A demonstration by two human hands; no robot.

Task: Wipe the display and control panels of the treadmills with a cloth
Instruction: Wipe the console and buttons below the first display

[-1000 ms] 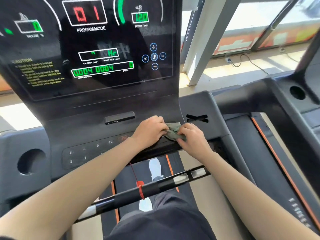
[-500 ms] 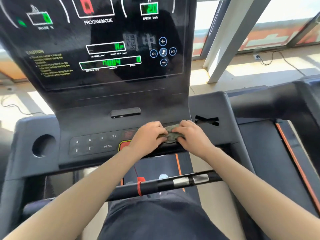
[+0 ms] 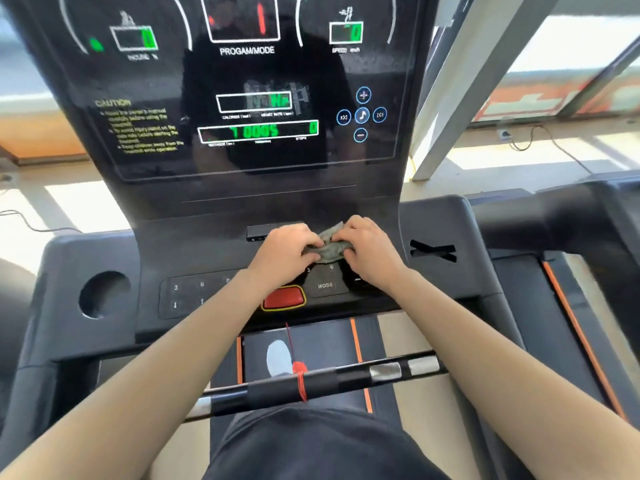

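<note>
Risk of accidental presses on the grey MODE key (image 3: 325, 285) or red yellow-rimmed button (image 3: 283, 297), given the crumpled grey-green cloth (image 3: 327, 249) pinched between curled fingers (image 3: 313, 243) of left hand (image 3: 285, 254) and right hand (image 3: 372, 252) just beyond them on the dark control panel (image 3: 207, 252).

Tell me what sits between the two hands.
A crumpled grey-green cloth, gripped by the left hand and the right hand over the control panel. Shown in the head view.

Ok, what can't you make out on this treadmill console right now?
In the head view:
the cloth, mostly hidden by the left hand and right hand;
control panel keys, several covered by hands and forearms;
caution text, too blurred to read;
display top, cut off by the frame edge.
</note>
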